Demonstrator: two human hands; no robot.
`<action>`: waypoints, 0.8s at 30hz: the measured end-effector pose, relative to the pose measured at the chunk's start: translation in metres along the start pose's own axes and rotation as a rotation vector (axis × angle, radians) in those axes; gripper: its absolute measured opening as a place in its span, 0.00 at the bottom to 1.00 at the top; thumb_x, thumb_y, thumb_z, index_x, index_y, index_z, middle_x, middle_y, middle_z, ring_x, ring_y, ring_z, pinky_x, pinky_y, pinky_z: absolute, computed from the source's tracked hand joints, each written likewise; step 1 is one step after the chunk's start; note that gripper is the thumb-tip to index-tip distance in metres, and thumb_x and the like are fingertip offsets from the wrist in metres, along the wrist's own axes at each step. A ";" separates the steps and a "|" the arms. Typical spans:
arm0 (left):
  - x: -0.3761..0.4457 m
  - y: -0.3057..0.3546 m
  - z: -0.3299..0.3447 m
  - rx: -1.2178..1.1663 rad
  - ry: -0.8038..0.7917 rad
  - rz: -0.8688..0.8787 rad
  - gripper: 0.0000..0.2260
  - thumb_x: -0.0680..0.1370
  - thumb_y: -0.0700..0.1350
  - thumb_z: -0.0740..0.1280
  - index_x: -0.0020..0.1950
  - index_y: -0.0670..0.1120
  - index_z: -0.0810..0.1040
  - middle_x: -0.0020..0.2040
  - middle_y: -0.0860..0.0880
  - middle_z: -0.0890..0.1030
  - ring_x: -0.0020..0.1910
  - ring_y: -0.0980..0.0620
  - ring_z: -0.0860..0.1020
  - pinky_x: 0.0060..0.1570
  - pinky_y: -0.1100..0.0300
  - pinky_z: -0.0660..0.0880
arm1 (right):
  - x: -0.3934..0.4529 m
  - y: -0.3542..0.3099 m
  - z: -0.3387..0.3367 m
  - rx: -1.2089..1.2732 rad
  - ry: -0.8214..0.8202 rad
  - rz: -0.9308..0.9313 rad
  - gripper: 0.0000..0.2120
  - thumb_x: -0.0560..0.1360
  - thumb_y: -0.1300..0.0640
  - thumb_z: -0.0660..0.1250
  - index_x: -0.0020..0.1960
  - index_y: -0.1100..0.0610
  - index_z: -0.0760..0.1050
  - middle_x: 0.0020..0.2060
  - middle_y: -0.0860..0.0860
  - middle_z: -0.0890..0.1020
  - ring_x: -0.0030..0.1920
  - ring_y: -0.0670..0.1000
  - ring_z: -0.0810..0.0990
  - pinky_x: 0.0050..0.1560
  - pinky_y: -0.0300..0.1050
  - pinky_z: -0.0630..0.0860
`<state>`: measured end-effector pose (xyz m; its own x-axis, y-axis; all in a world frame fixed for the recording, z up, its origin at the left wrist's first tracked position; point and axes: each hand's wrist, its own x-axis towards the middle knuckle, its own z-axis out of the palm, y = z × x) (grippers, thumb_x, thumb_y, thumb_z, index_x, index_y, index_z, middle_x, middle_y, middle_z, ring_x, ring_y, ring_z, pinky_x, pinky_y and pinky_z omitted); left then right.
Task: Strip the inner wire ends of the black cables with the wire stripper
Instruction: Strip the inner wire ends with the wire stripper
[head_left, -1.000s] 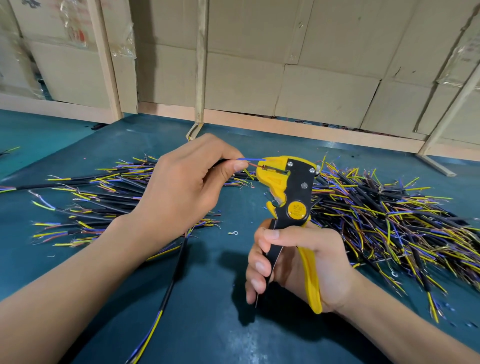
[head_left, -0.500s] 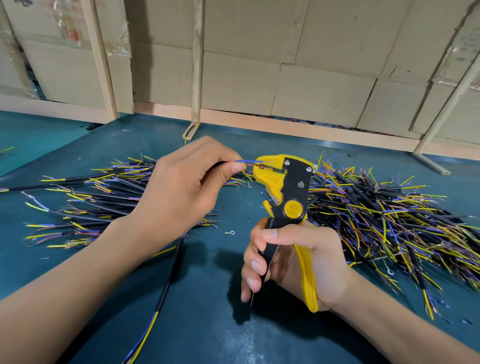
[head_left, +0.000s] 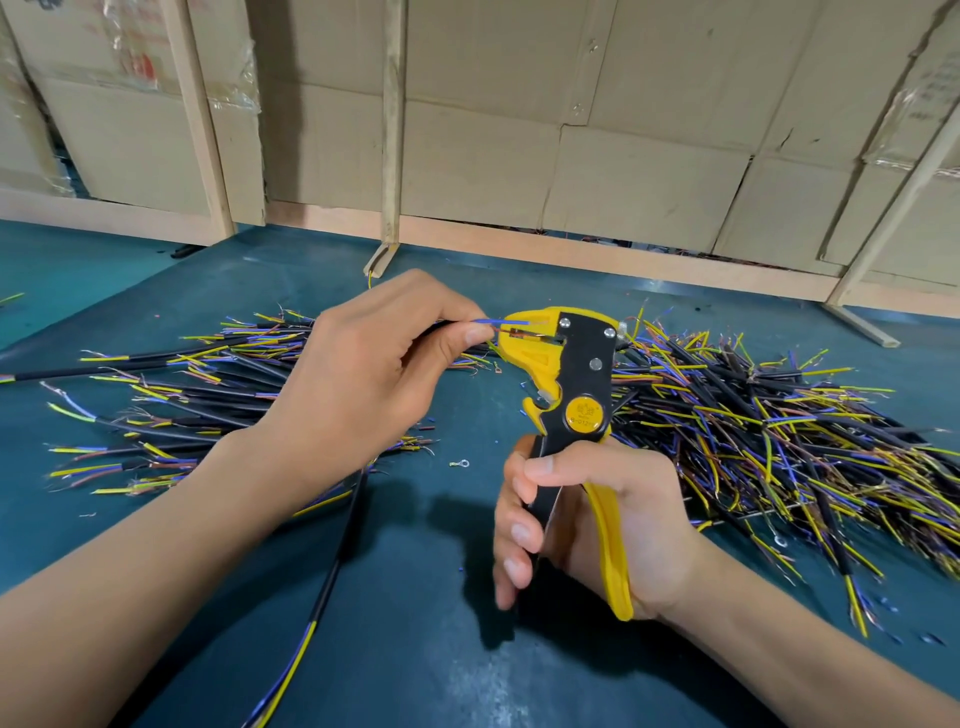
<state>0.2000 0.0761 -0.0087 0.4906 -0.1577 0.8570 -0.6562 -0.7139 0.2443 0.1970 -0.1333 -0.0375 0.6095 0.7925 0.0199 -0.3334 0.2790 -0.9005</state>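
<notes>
Here the left hand pinches inner wires into the right hand's gripped wire stripper.

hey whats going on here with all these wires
A person is stripping cable ends at a teal table. The left hand pinches a black cable's thin inner wires and feeds them into the head of a yellow and black wire stripper, which the right hand grips by its handles. Piles of cut cables lie on both sides.
</notes>
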 end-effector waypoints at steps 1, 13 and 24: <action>0.000 0.000 0.000 -0.004 -0.016 0.008 0.04 0.82 0.41 0.68 0.51 0.41 0.82 0.44 0.50 0.80 0.41 0.54 0.76 0.44 0.66 0.69 | 0.000 0.000 0.001 -0.007 0.038 -0.006 0.08 0.68 0.57 0.66 0.37 0.61 0.71 0.27 0.57 0.71 0.26 0.56 0.74 0.33 0.52 0.78; 0.001 -0.012 -0.007 0.227 -0.007 0.149 0.07 0.82 0.37 0.65 0.56 0.38 0.83 0.49 0.45 0.82 0.46 0.41 0.78 0.48 0.49 0.75 | 0.001 0.001 0.006 0.028 -0.019 -0.066 0.11 0.73 0.56 0.69 0.46 0.63 0.73 0.38 0.61 0.77 0.39 0.61 0.79 0.49 0.64 0.79; 0.002 -0.005 -0.003 0.249 -0.005 0.227 0.08 0.83 0.36 0.65 0.56 0.36 0.83 0.50 0.43 0.83 0.43 0.38 0.79 0.46 0.49 0.75 | -0.001 0.001 0.007 -0.047 -0.020 -0.038 0.06 0.72 0.60 0.67 0.43 0.63 0.72 0.33 0.60 0.75 0.34 0.60 0.77 0.45 0.62 0.79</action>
<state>0.2029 0.0818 -0.0067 0.3508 -0.3348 0.8745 -0.5894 -0.8047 -0.0717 0.1914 -0.1300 -0.0351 0.6062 0.7929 0.0625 -0.2762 0.2836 -0.9183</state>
